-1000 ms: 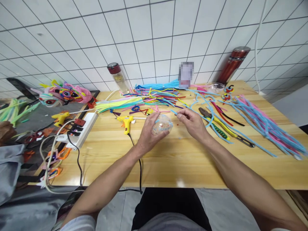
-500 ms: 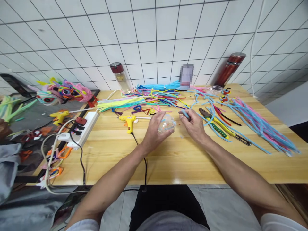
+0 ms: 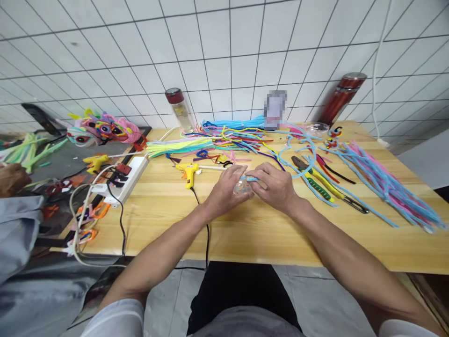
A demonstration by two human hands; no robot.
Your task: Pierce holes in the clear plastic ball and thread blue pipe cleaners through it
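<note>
My left hand (image 3: 223, 191) is wrapped round a clear plastic ball (image 3: 241, 187), which looks rounded and see-through; its far side is hidden by my fingers. Pinched in my right hand (image 3: 275, 186) is a light blue pipe cleaner (image 3: 315, 152), its end lying against the top of the ball. The rest of that strip curves out in a loop to the right of my hand. A yellow hot glue gun (image 3: 190, 173) rests to the left of my left hand. Beyond my right hand lie yellow-and-green handled pliers (image 3: 321, 181).
Bundles of coloured pipe cleaners (image 3: 182, 147) spread along the back, with a blue and pink pile (image 3: 386, 185) at right. A glass bottle (image 3: 179, 110) and a red flask (image 3: 342, 99) stand near the wall. A power strip (image 3: 129, 180) with cords lies left, near another person's hand (image 3: 13, 180).
My right hand has moved left to the ball and now presses the blue pipe cleaner against it. The strip's loop has swung upward. My left hand keeps hold of the ball.
</note>
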